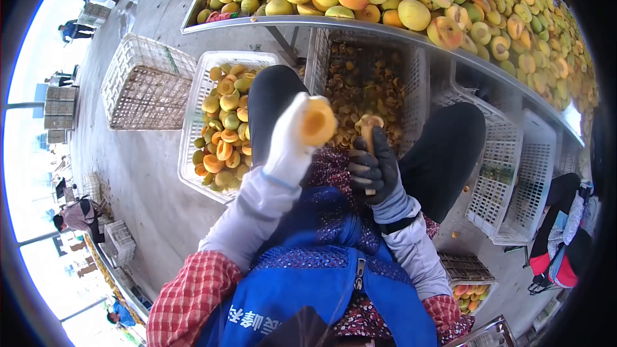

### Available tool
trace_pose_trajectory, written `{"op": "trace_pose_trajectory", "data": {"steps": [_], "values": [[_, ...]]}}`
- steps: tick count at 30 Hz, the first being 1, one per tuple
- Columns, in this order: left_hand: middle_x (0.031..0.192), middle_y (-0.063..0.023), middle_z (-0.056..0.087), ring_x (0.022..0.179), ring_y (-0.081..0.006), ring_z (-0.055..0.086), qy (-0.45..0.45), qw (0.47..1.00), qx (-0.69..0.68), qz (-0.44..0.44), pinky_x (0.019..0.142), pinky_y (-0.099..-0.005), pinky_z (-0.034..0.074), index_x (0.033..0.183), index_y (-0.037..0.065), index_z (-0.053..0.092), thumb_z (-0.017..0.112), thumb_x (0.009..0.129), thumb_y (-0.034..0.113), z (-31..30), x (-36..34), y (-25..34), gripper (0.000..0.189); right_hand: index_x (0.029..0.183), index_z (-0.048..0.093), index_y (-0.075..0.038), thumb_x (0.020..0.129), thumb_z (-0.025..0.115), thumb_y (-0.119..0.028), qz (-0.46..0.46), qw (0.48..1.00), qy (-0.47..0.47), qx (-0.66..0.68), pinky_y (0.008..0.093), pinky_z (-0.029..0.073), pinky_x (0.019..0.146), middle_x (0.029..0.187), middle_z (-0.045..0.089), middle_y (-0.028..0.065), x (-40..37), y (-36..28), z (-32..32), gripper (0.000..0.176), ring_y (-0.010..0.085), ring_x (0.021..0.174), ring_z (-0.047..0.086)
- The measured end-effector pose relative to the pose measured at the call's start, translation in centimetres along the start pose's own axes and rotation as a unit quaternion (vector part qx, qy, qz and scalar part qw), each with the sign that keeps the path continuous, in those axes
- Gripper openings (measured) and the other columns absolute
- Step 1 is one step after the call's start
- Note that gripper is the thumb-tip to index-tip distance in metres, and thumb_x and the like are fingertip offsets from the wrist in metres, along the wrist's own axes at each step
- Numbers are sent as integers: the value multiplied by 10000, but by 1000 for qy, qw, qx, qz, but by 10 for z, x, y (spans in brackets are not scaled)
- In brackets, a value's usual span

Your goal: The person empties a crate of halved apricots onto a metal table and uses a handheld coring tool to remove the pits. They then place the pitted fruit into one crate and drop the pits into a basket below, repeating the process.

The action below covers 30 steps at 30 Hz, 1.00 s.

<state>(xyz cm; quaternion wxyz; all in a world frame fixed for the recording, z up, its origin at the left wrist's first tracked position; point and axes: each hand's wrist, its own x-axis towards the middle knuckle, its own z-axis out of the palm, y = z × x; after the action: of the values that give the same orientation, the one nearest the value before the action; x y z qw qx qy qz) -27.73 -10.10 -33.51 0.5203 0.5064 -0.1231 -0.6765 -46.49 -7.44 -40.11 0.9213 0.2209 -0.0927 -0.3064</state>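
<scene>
My left hand (289,141), in a white glove, is closed around a halved yellow peach (318,122). The cut face with its round hollow is turned to the camera, and the hand is slightly blurred. My right hand (379,170), in a dark glove, grips a wooden-handled tool (368,144) held upright. A pale brownish piece is at its upper end; I cannot make out whether it is part of the tool. Between my knees, below both hands, stands a crate (416,83) with many brown pits and scraps (363,80).
A metal table (308,20) heaped with peaches (414,14) crosses the top. Left of my knee is a white crate (186,148) of peach halves (225,128), with a tall crate (151,83) beyond it. More crates (495,180) stand right. Other people (80,215) are far left.
</scene>
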Motion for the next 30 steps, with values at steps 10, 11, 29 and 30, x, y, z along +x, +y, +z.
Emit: {"op": "trace_pose_trajectory", "data": {"steps": [10,11,29,30], "values": [[976,-133,701,890,-196,669,194,746,560,304,801,-313,517,1067,-37,666,657,886,204,-63,34,82,302,1063,532,-76,987,533,-427,27,883,266,-386,207,328,394,697,508,-21,4,39,53,359,52,479,422],[966,-130,706,888,-196,674,130,763,570,274,803,-307,516,1050,-26,672,651,891,207,-28,40,74,284,1052,531,-90,999,544,-368,-3,898,265,-351,203,326,414,684,493,-37,5,38,53,283,47,497,427],[1157,-233,655,1073,-357,625,278,883,377,-36,919,-398,477,1140,-40,636,633,875,382,-121,286,-335,498,1279,458,-13,992,535,-251,-177,902,327,-218,211,375,441,867,559,76,-25,-30,50,380,103,534,485],[1152,-233,657,1061,-366,628,266,872,406,-56,915,-399,478,1133,-49,635,630,878,381,-79,288,-300,500,1285,452,-12,990,539,-248,-175,908,320,-204,211,379,443,890,561,87,-25,-31,49,388,108,537,488]]}}
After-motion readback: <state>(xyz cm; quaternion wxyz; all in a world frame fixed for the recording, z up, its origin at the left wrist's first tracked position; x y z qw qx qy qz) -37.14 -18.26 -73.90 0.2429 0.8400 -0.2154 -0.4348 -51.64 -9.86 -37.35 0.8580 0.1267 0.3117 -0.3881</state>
